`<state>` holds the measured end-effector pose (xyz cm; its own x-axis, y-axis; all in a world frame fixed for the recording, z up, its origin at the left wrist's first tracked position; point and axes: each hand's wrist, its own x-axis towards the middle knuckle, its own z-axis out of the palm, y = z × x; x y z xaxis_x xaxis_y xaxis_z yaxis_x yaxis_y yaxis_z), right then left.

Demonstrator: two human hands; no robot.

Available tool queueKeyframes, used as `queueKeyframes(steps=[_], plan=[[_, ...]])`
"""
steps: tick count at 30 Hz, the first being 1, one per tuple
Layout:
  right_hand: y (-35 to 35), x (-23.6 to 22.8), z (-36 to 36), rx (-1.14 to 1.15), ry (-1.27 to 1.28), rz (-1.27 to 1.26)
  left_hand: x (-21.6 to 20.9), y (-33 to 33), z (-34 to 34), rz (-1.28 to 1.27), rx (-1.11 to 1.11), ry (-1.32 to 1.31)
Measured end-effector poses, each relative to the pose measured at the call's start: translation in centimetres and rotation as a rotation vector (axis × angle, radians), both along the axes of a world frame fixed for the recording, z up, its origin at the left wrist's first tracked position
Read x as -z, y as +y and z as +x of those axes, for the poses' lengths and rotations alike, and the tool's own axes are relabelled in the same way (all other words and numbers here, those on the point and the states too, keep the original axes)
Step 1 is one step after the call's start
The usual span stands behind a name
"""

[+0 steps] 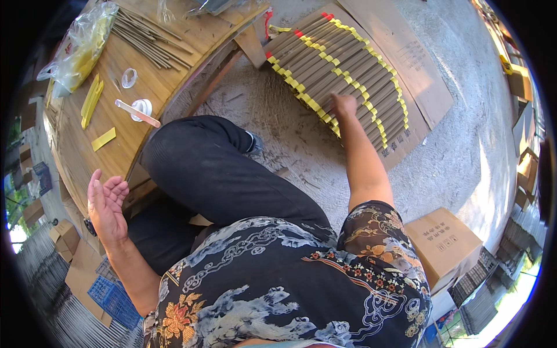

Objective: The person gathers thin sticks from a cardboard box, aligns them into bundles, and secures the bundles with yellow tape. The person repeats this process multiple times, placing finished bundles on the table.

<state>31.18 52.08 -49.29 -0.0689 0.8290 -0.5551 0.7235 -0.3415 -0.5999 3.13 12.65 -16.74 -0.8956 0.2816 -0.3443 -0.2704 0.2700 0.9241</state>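
Observation:
My left hand (108, 209) hovers beside the near edge of the wooden table (130, 152), fingers apart and nothing in it. With my arm stretched forward, my right hand (344, 107) is down at the stack of brown stick bundles (325, 55), toward its near left side. Its fingers look curled together, and what they hold, if anything, is hidden. Yellow bands, and red ones at one end, run across the stack. On the table are a white round pot (142, 108) with a flat stick (137, 113) across it, yellow strips (93, 101) and a single yellow piece (104, 140).
Loose brown sticks (148, 37) and a clear plastic bag (78, 49) lie farther back on the table, near a clear ring-shaped lid (129, 78). Flattened cardboard (415, 75) lies under the stack. A carton (444, 243) stands at my right; a blue crate (113, 298) is behind left.

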Motion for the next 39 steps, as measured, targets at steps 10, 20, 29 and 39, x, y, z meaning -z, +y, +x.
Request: queueKeyframes(steps=[10, 20, 29, 39], plan=[[-3.6, -0.4, -2.1, -0.097, -0.029, -0.219, 0.0, -0.3, -0.2, 0.018, -0.022, 0.011], [-3.5, 4.7, 0.6, -0.043, 0.229, -0.272, 0.7, -7.1, -1.4, 0.202, -0.170, 0.094], [-8.8, -3.9, -1.7, -0.181, 0.347, -0.359, 0.4, -16.9, 0.0, 0.549, -0.309, 0.063], [-13.3, -10.1, -8.7, -0.347, 0.381, -0.372, 1.3, -24.6, 2.4, 0.579, -0.463, 0.148]])
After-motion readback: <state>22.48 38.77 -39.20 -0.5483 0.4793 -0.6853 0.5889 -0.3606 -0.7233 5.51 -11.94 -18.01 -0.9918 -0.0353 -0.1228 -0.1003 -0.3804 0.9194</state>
